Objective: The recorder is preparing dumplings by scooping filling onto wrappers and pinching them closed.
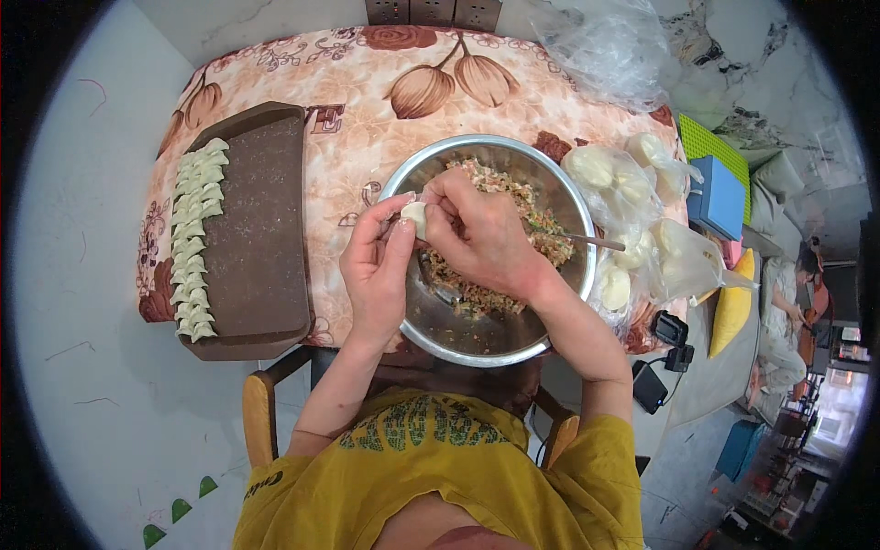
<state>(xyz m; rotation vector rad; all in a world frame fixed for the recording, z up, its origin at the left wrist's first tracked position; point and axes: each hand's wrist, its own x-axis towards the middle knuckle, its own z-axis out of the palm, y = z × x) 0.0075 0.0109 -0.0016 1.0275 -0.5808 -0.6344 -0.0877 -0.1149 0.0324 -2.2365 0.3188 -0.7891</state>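
Over the left part of a large steel bowl [495, 359], my left hand [378, 266] pinches a small pale dumpling [415, 216] between thumb and fingers. My right hand [481, 234] is closed on the dumpling's other side, its fingertips pressed to the dough. Chopped meat and vegetable filling [495, 183] lies in the bowl, partly hidden under my right hand. A spoon [596, 242] rests in the filling, its handle sticking out over the right rim. To the left, a brown tray [261, 220] bears several finished dumplings [194, 238] in rows along its left side.
Clear plastic bags of round dough wrappers [632, 179] sit right of the bowl. Crumpled plastic [610, 46] lies at the back right of the flowered tablecloth [348, 73]. Beyond the right edge are a blue box [720, 197], a yellow cushion [733, 307] and another person [781, 312].
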